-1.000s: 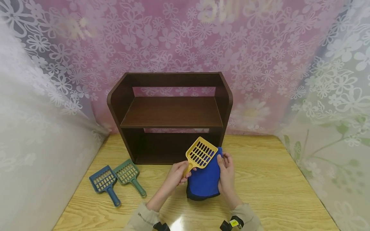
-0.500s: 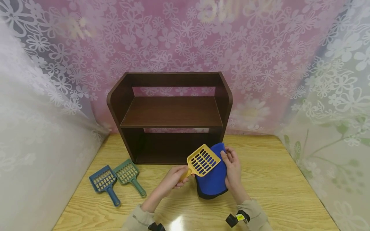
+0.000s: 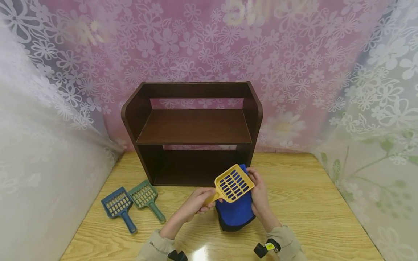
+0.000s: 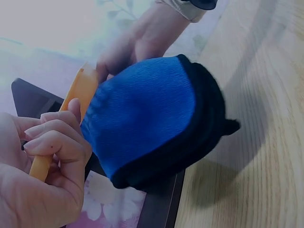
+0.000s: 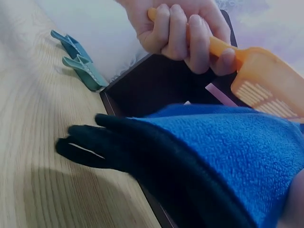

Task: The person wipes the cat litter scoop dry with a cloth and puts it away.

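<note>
My left hand point(image 3: 197, 203) curls its fingers round the handle of a yellow slotted litter scoop point(image 3: 234, 184), which points up and to the right. Behind and below the scoop is a blue terry cloth point(image 3: 235, 215) with thick black edging, shaped like a mitt. My right hand point(image 3: 259, 194) grips this cloth along its right side, fingers near the far corner of the scoop. In the left wrist view the cloth point(image 4: 142, 109) bulges, with a small black tab on its edge. From the right wrist the scoop point(image 5: 266, 76) overlaps the cloth's far edge; most of the right hand is hidden there.
A dark brown two-tier shelf point(image 3: 196, 127) stands at the back of the wooden table point(image 3: 300, 203). On the left lie a blue litter scoop point(image 3: 118, 203) and a green litter scoop point(image 3: 143, 194), heads close together. Floral curtains point(image 3: 209, 54) hang behind and on both sides.
The yellow scoop has shifted right and slightly down over the cloth. The cloth and right hand swung right, then came slightly back left; the cloth's top now tucks behind the scoop.
</note>
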### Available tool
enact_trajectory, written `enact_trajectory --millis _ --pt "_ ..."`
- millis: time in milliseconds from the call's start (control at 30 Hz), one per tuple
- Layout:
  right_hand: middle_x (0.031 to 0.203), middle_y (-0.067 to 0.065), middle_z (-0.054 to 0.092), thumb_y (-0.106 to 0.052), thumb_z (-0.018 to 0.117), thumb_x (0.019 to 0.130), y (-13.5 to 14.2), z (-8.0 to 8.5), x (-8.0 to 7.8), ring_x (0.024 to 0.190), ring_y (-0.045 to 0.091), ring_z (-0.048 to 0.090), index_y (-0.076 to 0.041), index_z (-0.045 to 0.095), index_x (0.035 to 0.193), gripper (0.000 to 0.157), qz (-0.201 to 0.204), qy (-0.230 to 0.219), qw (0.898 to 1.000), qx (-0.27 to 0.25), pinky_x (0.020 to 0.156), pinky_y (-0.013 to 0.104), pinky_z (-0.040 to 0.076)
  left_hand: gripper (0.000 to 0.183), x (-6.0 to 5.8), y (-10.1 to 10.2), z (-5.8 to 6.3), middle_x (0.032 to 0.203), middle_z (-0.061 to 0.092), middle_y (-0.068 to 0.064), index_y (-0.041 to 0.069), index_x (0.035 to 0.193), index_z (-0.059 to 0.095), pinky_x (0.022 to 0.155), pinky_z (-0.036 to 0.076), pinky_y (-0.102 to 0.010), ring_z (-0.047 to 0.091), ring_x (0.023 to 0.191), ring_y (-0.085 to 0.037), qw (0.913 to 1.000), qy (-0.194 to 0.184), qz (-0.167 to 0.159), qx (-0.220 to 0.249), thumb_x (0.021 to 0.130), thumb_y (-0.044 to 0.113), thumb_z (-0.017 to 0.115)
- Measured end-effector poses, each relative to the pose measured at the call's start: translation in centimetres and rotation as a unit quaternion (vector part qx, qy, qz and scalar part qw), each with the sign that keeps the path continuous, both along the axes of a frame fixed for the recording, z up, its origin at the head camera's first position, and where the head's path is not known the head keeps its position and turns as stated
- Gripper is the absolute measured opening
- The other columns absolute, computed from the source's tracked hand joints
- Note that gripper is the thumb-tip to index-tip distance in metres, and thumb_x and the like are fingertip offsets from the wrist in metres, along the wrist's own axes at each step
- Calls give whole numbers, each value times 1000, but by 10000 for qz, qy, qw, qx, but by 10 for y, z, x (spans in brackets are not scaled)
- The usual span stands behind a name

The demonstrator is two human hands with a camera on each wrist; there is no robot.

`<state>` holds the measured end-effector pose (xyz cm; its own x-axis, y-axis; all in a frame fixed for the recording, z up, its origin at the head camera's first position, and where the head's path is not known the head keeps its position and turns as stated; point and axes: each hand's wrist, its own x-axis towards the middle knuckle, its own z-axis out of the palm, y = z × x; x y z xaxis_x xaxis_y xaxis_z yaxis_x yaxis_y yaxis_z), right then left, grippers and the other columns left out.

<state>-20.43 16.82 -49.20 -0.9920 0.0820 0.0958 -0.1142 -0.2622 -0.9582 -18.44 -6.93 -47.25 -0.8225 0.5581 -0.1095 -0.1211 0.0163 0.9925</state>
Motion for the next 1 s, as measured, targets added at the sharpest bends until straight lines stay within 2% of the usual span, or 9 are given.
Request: enact_trajectory --millis 133,300,433,500,600,733,800,867,1000 --pt "109 -4 66 11 42 102 2 0 0 96 6 64 0 49 130 31 94 134 9977 664 78 19 54 45 -1 -1 3 68 45 2 -7 120 63 43 25 -17 30 48 -5 10000 -70 -45 17 110 31 41" --pt "112 -1 64 10 53 99 8 3 0 101 3 61 4 54 127 29 -24 455 9852 1652 82 17 51 47 -1 -9 7 66 42 3 -9 123 61 42 24 -18 28 46 -5 10000 4 -65 -29 110 31 40" --pt "116 7 65 -3 62 100 14 8 1 100 2 60 2 59 123 24 -211 924 9690 2281 83 16 50 49 -1 -21 10 66 43 3 -8 118 63 41 26 -17 30 46 -4 9997 237 15 -69 111 33 38" --pt "113 10 66 -5 65 99 16 10 2 94 4 60 0 62 120 22 -355 1251 9565 2612 78 16 50 50 0 -28 12 66 44 2 -9 118 62 42 27 -17 31 46 -4 9995 275 88 -101 111 33 37" --pt "109 8 67 -4 69 95 18 11 4 87 9 60 -7 65 115 20 -573 1890 9256 3230 75 14 49 51 3 -37 16 68 45 2 -12 122 60 42 28 -16 33 47 -4 9995 170 203 -167 111 32 37" --pt "105 4 71 0 75 89 18 11 3 89 18 68 -10 67 111 25 -821 2865 8617 4108 81 16 51 48 6 -48 23 69 45 2 -11 122 58 43 30 -15 34 48 -4 9987 -2 420 -305 112 30 35" --pt "105 2 71 -1 77 87 18 11 3 92 19 70 -11 68 111 27 -926 3217 8276 4505 83 21 54 48 7 -54 27 69 44 1 -10 122 59 43 30 -15 34 48 -4 9981 -15 506 -362 112 29 33" --pt "105 2 71 -3 79 86 18 11 2 93 19 70 -12 68 111 29 -974 3476 7980 4826 82 28 56 47 8 -59 31 70 44 1 -10 123 58 44 30 -16 34 49 -4 9979 4 532 -374 112 28 32" --pt "103 1 71 -7 79 86 18 14 2 91 18 68 -13 69 110 27 -997 3837 7509 5282 78 36 58 46 8 -71 40 71 44 1 -8 123 58 45 29 -16 34 49 -4 9976 20 591 -366 112 29 32"
